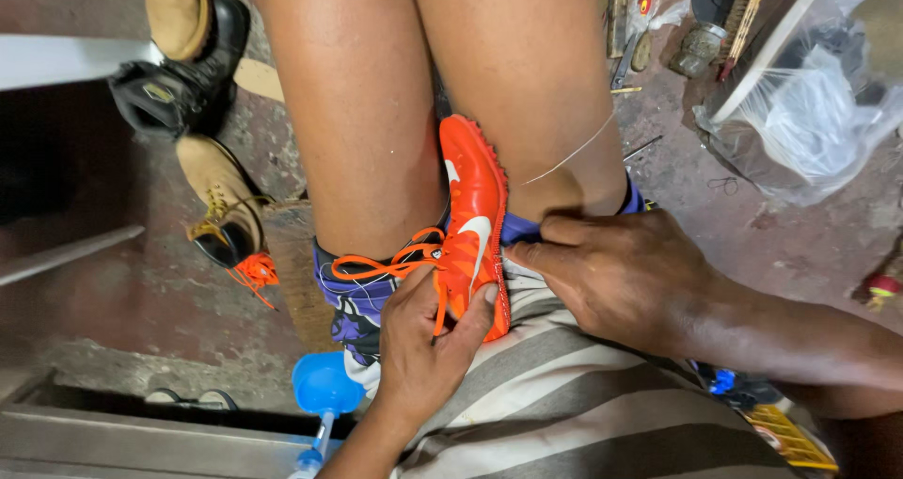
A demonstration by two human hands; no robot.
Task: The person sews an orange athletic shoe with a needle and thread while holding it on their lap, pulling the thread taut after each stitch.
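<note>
Two hands are working on an orange shoe (473, 217) with a white mark and loose orange laces (388, 264), wedged upright between the person's knees: the left hand (425, 347) is grasping its lower side, and the right hand (628, 272) is pinching a thin thread (574, 152) beside it.

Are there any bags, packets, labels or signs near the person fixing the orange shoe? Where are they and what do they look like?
Clear plastic bag: on the floor at the top right, crumpled and see-through, with dark things and a flat pale board inside.
Yellow packet or box: bottom right, beside the right arm, flat with dark markings; what it is cannot be told.
White mark on the orange shoe: a curved shape on its side, between the knees.
No signs or screens.
</note>
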